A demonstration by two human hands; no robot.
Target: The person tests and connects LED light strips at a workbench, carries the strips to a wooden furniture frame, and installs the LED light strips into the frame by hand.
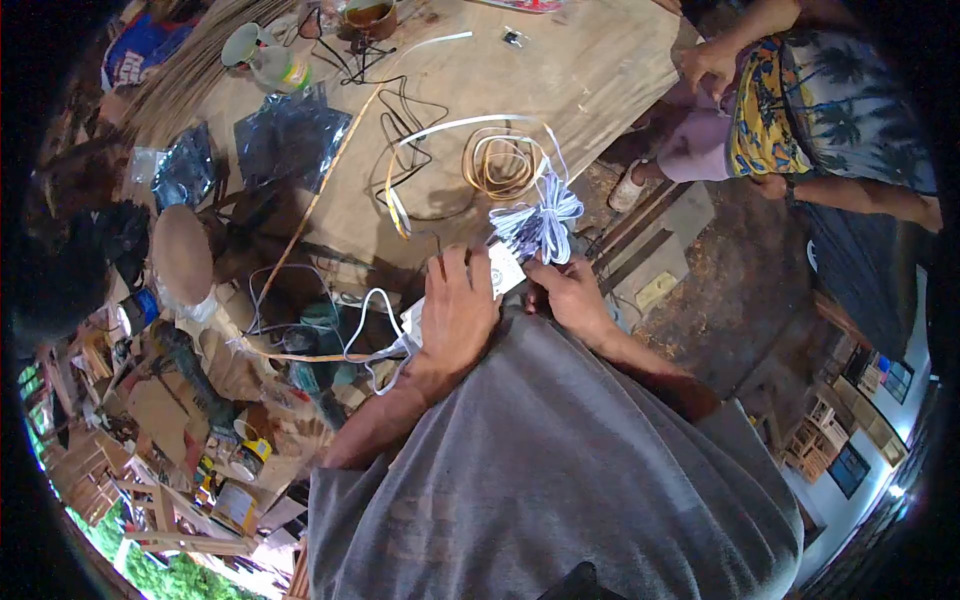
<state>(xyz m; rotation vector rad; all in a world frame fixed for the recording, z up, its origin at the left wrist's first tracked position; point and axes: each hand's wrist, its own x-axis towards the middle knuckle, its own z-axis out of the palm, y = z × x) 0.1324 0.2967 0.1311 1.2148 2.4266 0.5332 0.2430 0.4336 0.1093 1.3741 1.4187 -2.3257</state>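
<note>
The left hand (461,305) lies palm-down over the box (508,270), gripping it, while the right hand (572,298) curls near the wires (545,217), its hold impossible to tell.

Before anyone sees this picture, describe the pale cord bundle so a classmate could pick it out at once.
Start at the big wooden table and follow it toward the wearer's right hand. The pale cord bundle is just beyond that hand. Unlike the open tan coil beside it, it is whitish-lavender, with many loops bunched into a puffy clump.
</note>
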